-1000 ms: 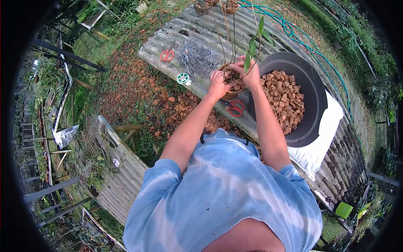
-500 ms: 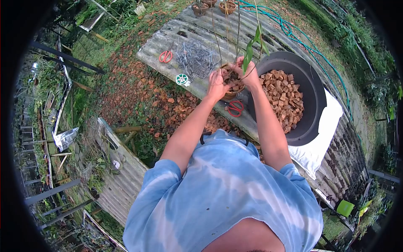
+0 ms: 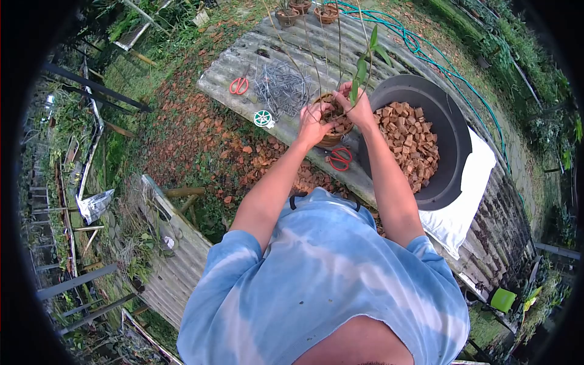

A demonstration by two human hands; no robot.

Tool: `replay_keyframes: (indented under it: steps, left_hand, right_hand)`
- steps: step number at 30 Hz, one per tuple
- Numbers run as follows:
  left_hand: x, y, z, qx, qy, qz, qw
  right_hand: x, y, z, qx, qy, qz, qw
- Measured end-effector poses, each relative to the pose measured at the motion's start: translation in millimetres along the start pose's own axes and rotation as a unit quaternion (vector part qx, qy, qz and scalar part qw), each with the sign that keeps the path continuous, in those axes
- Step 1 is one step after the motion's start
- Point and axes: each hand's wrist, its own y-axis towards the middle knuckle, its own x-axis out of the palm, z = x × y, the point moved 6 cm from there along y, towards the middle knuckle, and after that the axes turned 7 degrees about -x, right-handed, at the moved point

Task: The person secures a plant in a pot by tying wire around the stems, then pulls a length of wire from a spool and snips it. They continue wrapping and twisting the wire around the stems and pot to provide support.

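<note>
A round brown plant pot (image 3: 330,140) filled with brown chunks stands on the corrugated sheet, between my two hands. From it rise several thin bare stems and one stem with long green leaves (image 3: 359,74). My left hand (image 3: 312,126) grips the pot's left rim, its thumb and fingers over the chunks. My right hand (image 3: 359,111) is closed at the far right side of the pot, its fingers curled around the base of the leafy stem; its fingertips are partly hidden. Red-handled scissors (image 3: 340,159) lie just in front of the pot.
Right of the pot is a large dark tub (image 3: 453,131) of brown cubes, beside a white sack (image 3: 477,176). Left lie another pair of red scissors (image 3: 239,86), a pile of thin grey pieces (image 3: 280,85) and a green-white spool (image 3: 263,118). A green hose (image 3: 413,42) runs behind.
The stems have tilted to the left at the top and the leaves have shifted. My hands stay at the pot, with slight finger movement.
</note>
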Motion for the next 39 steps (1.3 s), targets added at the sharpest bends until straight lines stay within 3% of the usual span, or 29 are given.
replay_keyframes:
  steps: [6, 12, 15, 18, 21, 24, 27, 28, 31, 39]
  left_hand:
    - [4.1, 1.6, -8.2, 0.010, -0.041, 0.006, 0.999]
    - [-1.4, -2.8, -2.6, 0.046, -0.015, 0.028, 0.998]
    - [0.7, 0.7, -7.6, 0.045, -0.049, 0.023, 0.998]
    - [0.8, 2.9, -8.6, 0.022, -0.057, 0.005, 0.998]
    - [1.2, 4.1, -8.0, 0.020, -0.037, 0.009, 0.999]
    - [1.7, 3.8, -8.8, 0.011, -0.038, 0.005, 0.999]
    - [4.7, 3.9, -11.3, 0.000, -0.034, 0.002, 0.999]
    - [5.1, 3.8, -12.0, -0.002, -0.033, 0.000, 0.999]
    - [4.6, 3.0, -13.2, 0.000, -0.027, 0.002, 1.000]
    - [-1.0, 1.7, -3.3, -0.004, 0.004, 0.006, 1.000]
  right_hand:
    - [1.2, -3.7, -6.1, 0.050, 0.059, -0.026, 0.997]
    - [-5.3, -5.4, -5.9, 0.051, 0.007, -0.031, 0.998]
    - [-5.3, -3.5, 5.8, 0.015, 0.052, -0.023, 0.998]
    - [-5.2, -3.5, 0.3, -0.043, -0.003, -0.021, 0.999]
    - [-8.1, -4.4, -6.3, 0.033, -0.010, -0.042, 0.999]
    - [-13.1, -2.7, -20.5, -0.129, -0.098, -0.036, 0.986]
    - [-7.6, -5.5, -6.4, 0.001, 0.057, -0.070, 0.996]
    - [-3.7, -5.9, -9.7, -0.005, 0.120, -0.071, 0.990]
    - [-0.7, 5.0, -11.2, -0.013, 0.013, -0.135, 0.991]
    - [-2.6, 7.1, -6.0, 0.016, -0.023, -0.070, 0.997]
